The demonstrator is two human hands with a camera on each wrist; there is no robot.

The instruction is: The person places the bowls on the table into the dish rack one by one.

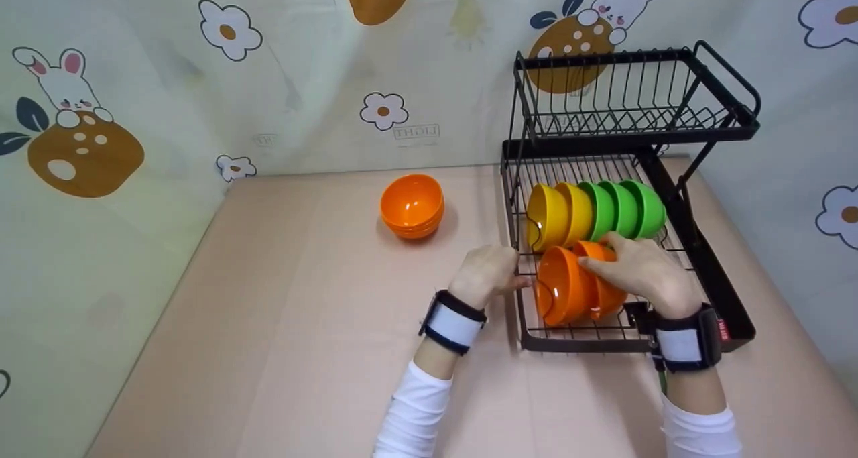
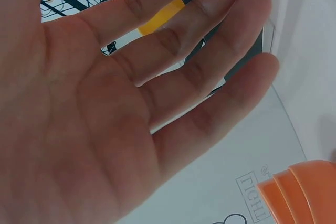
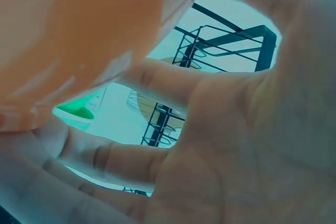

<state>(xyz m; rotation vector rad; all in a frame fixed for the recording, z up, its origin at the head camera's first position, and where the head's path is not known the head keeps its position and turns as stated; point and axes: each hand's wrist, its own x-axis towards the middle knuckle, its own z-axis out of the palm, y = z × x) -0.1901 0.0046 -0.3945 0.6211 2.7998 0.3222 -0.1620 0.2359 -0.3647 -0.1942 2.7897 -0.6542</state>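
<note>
My right hand (image 1: 643,270) holds an orange bowl (image 1: 608,296) on the lower tier of the black dish rack (image 1: 586,344). In the right wrist view, the fingers curl round that bowl (image 3: 79,30). Just left of it, another orange bowl (image 1: 558,285) stands on its side in the rack. At the rack's left edge is my left hand (image 1: 486,273), its thumb pointing toward this bowl. The left wrist view shows the left palm (image 2: 105,129) bare, with the fingers loosely extended and nothing held.
Behind the orange bowls, two yellow bowls (image 1: 548,218) and three green bowls (image 1: 647,210) stand in a row on the lower tier. The upper rack tier (image 1: 637,136) overhangs the back. A stack of orange bowls (image 1: 412,206) sits on the table (image 1: 322,297), left of the rack.
</note>
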